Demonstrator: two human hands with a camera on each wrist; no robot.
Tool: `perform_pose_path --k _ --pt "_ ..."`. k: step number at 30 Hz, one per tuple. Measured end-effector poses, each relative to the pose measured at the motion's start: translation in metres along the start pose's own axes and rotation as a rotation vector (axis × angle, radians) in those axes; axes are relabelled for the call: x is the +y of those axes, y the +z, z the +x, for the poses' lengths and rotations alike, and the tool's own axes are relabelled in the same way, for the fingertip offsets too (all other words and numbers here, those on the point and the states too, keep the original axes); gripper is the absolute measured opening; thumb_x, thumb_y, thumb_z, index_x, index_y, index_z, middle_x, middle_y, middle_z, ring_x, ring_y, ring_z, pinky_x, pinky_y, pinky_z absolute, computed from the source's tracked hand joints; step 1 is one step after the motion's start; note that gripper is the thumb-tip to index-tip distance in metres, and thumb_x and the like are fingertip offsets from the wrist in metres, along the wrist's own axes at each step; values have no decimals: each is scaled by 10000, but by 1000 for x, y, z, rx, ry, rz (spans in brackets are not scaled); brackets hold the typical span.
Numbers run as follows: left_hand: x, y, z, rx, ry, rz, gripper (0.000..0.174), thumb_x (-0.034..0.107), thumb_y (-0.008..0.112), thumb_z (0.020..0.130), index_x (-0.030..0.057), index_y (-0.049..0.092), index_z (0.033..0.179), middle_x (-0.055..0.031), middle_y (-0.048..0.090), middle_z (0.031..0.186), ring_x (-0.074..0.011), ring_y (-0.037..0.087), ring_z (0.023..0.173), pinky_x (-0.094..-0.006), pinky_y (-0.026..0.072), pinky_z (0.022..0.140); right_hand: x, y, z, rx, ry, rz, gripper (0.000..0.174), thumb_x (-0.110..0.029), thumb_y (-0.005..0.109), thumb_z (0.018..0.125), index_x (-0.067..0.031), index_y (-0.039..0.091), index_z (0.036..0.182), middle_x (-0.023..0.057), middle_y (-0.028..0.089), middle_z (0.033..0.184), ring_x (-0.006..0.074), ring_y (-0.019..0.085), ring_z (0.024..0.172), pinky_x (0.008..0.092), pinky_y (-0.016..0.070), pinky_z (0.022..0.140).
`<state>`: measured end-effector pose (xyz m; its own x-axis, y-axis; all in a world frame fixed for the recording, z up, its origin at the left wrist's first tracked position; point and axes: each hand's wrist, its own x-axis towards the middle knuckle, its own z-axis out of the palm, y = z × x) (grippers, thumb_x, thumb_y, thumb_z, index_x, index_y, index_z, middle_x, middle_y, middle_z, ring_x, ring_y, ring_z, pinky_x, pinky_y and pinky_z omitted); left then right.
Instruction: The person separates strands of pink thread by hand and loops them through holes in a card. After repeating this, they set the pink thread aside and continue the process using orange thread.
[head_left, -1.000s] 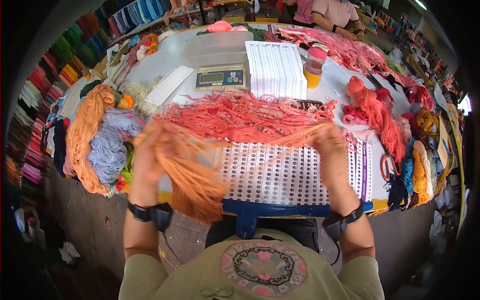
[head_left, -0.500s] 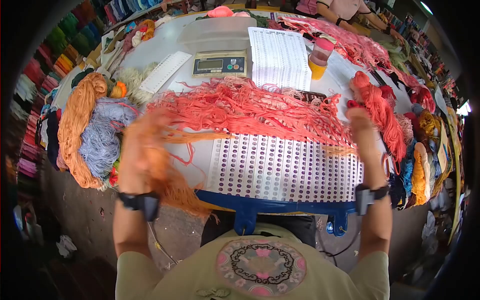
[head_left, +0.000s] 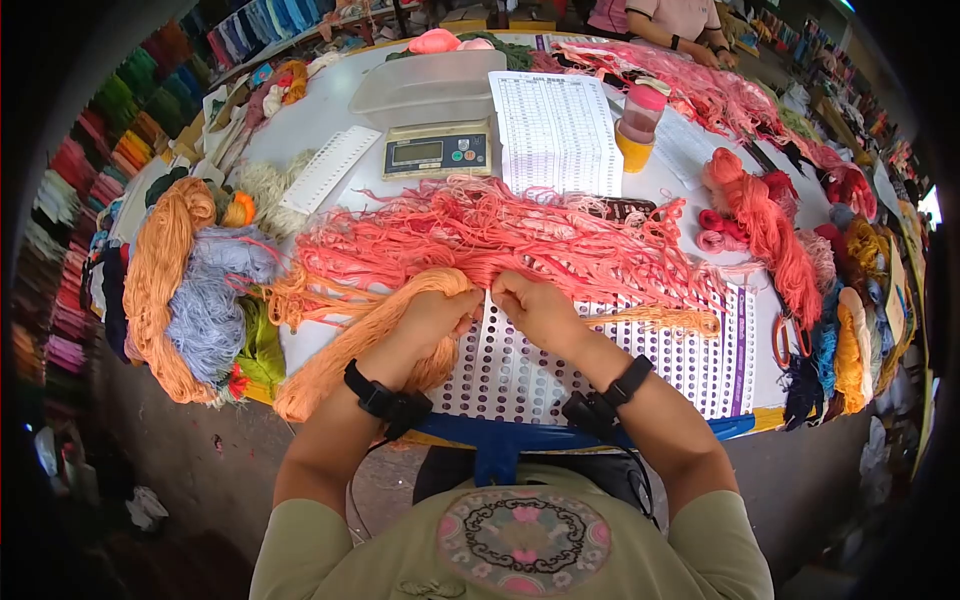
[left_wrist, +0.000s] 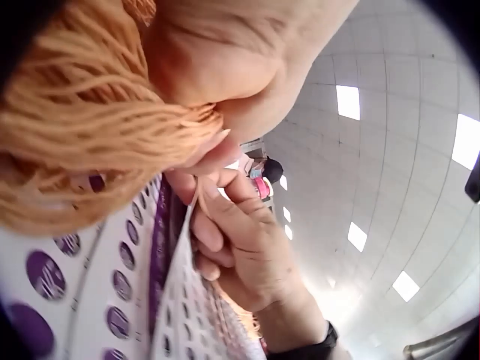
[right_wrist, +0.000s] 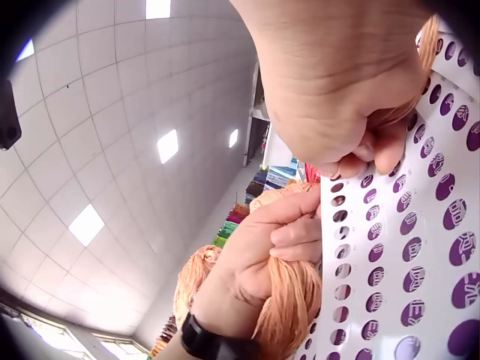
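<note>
A thick skein of peach yarn [head_left: 330, 365] hangs over my left hand [head_left: 438, 318], whose fingers are curled on it. Close beside it, my right hand [head_left: 535, 312] pinches thin peach strands; their tail [head_left: 665, 319] trails off to the right. Both hands meet at the far edge of the white punched cards [head_left: 600, 372], which lie side by side with rows of holes over purple. In the right wrist view, curled fingertips [right_wrist: 386, 146] sit right at a card's edge. Beyond the hands spreads a pile of coral-pink yarn [head_left: 430, 228].
Behind the pink pile stand a digital scale [head_left: 437, 150], a clear plastic tub [head_left: 425, 98], a printed sheet [head_left: 556, 135] and a pink-lidded jar [head_left: 640, 125]. Yarn skeins heap at both sides, with red-handled scissors [head_left: 790, 342] at the right. Another person [head_left: 680, 25] is across the table.
My hands first spread further apart, drawing peach strands sideways, then came together at the middle of the cards. The skein moved inward with my left hand.
</note>
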<state>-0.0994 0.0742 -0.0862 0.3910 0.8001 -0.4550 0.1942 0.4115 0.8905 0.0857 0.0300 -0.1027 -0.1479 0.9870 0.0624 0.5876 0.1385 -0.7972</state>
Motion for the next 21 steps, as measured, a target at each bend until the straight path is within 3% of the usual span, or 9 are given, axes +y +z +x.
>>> perform_pose_path --k 1,7,10,11,13,15,18,19,21 --pt "-2 0 2 -1 -1 3 209 209 604 888 28 628 786 -40 582 623 -93 474 472 -255 318 422 -1 0 0 16 -1 -14 105 -153 573 896 -83 525 958 129 594 743 283 597 678 373 465 625" --pt "1 2 8 -65 -18 134 202 172 588 897 46 601 740 -16 542 604 -87 439 462 -246 286 411 -3 -1 1 41 29 56 139 -147 597 891 -55 496 916 82 550 660 202 569 597 347 438 562" --pt "-5 -4 6 -18 116 332 173 156 597 885 58 608 743 -7 550 626 -87 434 460 -241 309 419 3 3 0 73 13 78 137 -144 593 900 -45 499 911 54 541 629 140 549 557 315 430 524" --pt "-5 -9 4 -10 201 177 156 163 599 881 60 611 763 -6 561 653 -81 439 487 -230 323 430 3 1 0 72 10 79 137 -144 593 900 -45 499 911 54 541 629 140 549 557 315 430 524" --pt "-2 -15 -1 -2 288 39 143 170 602 876 63 615 783 -4 573 680 -76 443 513 -219 337 441 0 -5 -1 -59 207 195 177 -192 616 871 -46 536 933 147 620 734 299 626 701 397 466 632" --pt "8 -15 -18 -162 97 -364 144 188 586 880 50 618 857 -17 597 747 -66 442 573 -196 345 459 5 -3 2 -52 181 179 180 -194 619 872 -43 545 934 139 617 718 283 622 685 384 465 624" --pt "24 -4 -37 -295 -10 -509 167 203 566 887 46 610 920 -23 600 766 -61 434 602 -183 327 457 5 0 3 -61 163 148 185 -192 626 874 -37 553 945 114 612 686 234 614 657 354 462 608" --pt "16 -9 -32 -410 4 -598 189 175 563 881 24 609 984 -66 633 880 -59 448 622 -179 328 454 4 -1 3 -67 174 139 187 -187 630 875 -35 553 954 97 611 669 201 610 644 335 461 599" --pt "26 -3 -36 -417 38 -405 193 176 571 880 21 609 988 -82 642 917 -60 458 616 -177 337 457 -2 -5 0 -85 190 273 195 -180 643 869 -36 553 965 82 614 682 165 602 641 316 458 592"
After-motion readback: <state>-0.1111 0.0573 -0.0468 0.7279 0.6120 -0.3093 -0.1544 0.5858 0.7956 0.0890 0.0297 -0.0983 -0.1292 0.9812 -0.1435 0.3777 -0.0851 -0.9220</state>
